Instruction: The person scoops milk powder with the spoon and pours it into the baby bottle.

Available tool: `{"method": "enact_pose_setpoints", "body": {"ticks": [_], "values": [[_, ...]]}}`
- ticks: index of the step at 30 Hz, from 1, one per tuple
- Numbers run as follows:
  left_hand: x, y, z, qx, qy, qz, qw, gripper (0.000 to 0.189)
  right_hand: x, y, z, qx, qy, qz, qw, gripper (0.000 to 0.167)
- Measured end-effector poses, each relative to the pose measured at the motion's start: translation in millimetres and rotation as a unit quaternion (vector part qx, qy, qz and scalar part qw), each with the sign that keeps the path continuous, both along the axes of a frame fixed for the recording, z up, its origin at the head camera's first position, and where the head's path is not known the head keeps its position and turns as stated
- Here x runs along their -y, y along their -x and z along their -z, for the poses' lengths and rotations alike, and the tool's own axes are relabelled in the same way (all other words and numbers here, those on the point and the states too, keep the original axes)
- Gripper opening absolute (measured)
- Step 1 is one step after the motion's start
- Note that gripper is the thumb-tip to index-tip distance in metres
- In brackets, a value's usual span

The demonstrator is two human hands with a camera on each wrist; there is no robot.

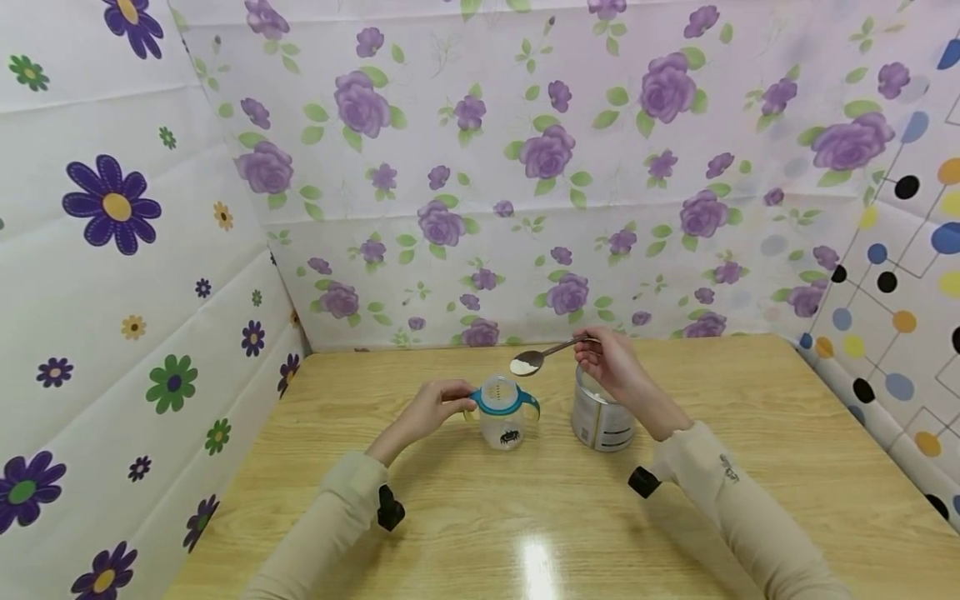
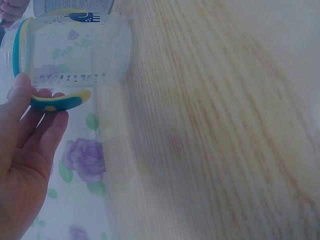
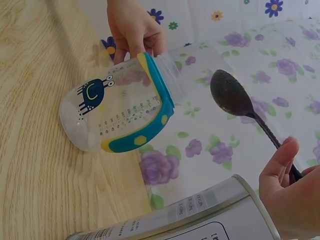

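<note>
A clear baby bottle (image 1: 501,425) with a blue and yellow two-handled ring stands upright on the table, its top uncovered. My left hand (image 1: 437,405) grips the bottle's left handle (image 2: 60,102) between thumb and fingers. In my right hand (image 1: 609,360) a dark metal spoon (image 1: 553,350) is pinched by its handle. White powder (image 1: 522,367) lies in the spoon's bowl, which hangs above and slightly right of the bottle's mouth. An open can (image 1: 602,421) stands right of the bottle, below my right hand; its contents are mostly hidden.
The wooden table (image 1: 480,517) carries the bottle and can. Behind it hangs a purple-flowered cloth (image 1: 465,167), with patterned cloths at both sides. A black wrist device (image 1: 390,508) hangs under the left sleeve, another (image 1: 643,482) under the right.
</note>
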State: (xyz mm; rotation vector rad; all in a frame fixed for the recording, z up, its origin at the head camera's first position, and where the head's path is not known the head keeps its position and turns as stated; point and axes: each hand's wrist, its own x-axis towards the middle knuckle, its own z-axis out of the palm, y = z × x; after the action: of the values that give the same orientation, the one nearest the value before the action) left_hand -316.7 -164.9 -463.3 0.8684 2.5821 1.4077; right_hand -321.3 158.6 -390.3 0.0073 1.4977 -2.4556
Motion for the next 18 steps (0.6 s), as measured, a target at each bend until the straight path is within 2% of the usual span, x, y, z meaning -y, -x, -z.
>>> {"method": "enact_pose_setpoints", "body": {"ticks": [4,9,18], "values": [[-0.3,-1.3,1.0,0.003,-0.004,-0.002,1.0000,0.017,2.9,-1.4,-0.2,0.001,-0.013,-0.006,0.9999,0.035],[-0.4,-4.0,-0.5,0.012,0.000,-0.005,0.9999,0.019,6.3,-3.4,-0.2,-0.003,-0.030,-0.009,0.9995,0.029],[-0.4,-2.7,-0.5,0.011,-0.004,-0.003,0.9999,0.019,10.4,-2.7,-0.6,-0.019,-0.028,-0.022,0.9992,0.027]]}}
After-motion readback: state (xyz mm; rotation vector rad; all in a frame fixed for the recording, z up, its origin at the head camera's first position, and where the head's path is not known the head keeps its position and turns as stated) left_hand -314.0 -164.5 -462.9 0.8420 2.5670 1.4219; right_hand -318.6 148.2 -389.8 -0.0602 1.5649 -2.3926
